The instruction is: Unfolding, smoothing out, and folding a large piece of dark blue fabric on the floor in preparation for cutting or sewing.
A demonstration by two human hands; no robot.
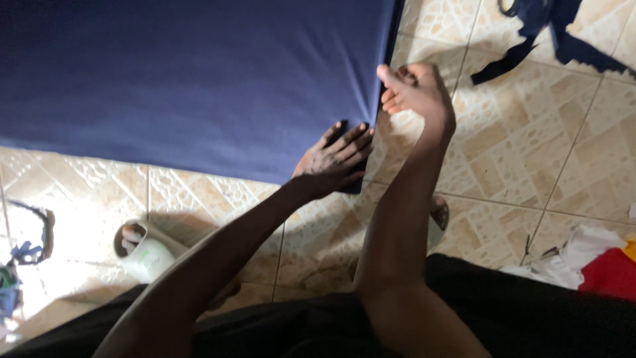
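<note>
A large navy blue cloth [185, 79] lies spread flat over the tiled floor, filling the upper left of the head view. My left hand [336, 159] rests palm down on the cloth's near right corner, fingers spread and pressing it to the floor. My right hand [414, 89] is just above and to the right, fingers pinched on the cloth's right edge and pulling it taut, so creases run toward the grip. Both forearms reach out from the bottom of the frame over my dark clothing.
Beige patterned floor tiles [530, 146] surround the cloth. Dark blue fabric scraps [550, 36] lie at the top right. White and red cloth [596, 262] is heaped at the right edge. My foot in a pale slipper [149, 252] sits at lower left, near small objects [13, 278].
</note>
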